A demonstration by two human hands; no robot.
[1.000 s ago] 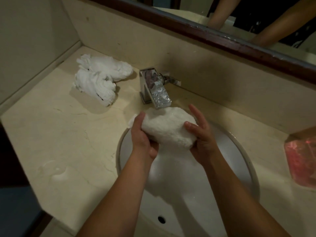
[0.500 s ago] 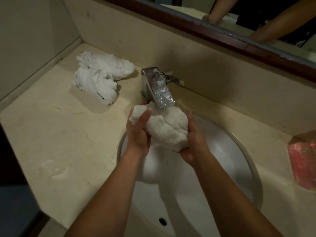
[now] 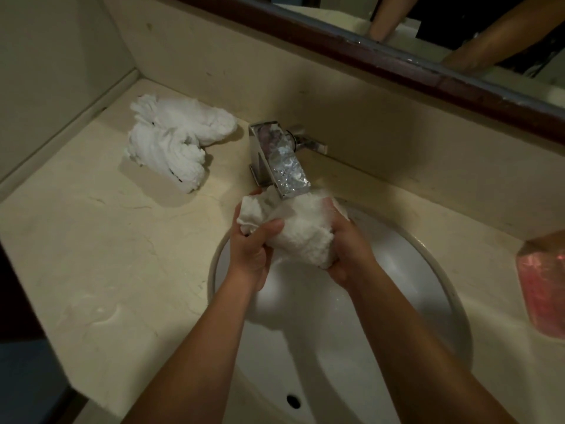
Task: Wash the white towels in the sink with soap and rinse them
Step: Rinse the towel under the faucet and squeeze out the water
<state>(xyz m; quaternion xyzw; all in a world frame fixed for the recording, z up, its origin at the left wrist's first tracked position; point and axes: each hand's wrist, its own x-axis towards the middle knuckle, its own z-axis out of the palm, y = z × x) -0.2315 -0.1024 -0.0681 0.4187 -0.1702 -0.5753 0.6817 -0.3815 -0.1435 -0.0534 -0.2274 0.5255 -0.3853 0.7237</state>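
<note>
Bunched tighter now than half a second back, the towel (image 3: 301, 237) has been scrunched from a broad pad into a lumpy ball, hands closer together under the spout. Sweeping from nine o'clock: two wrung towels (image 3: 177, 142) lie twisted on the counter (image 3: 101, 249), well apart from the action. Then the left hand (image 3: 250, 249), thumb clamped over the cloth, fingers curled beneath it. At centre, the tap (image 3: 279, 160) runs, water spilling onto the bundle, which sits above the twelve o'clock rim of the sink (image 3: 443, 270). Soaked terry looks heavy, soft and floppy, so I'd say take it in fistfuls at both ends. The right hand (image 3: 348, 252) cups the far side, fingers wrapped under and hidden. The basin holds no standing water that I can see. Out at three o'clock, a pink soap container (image 3: 542, 289) holds pink stuff.
</note>
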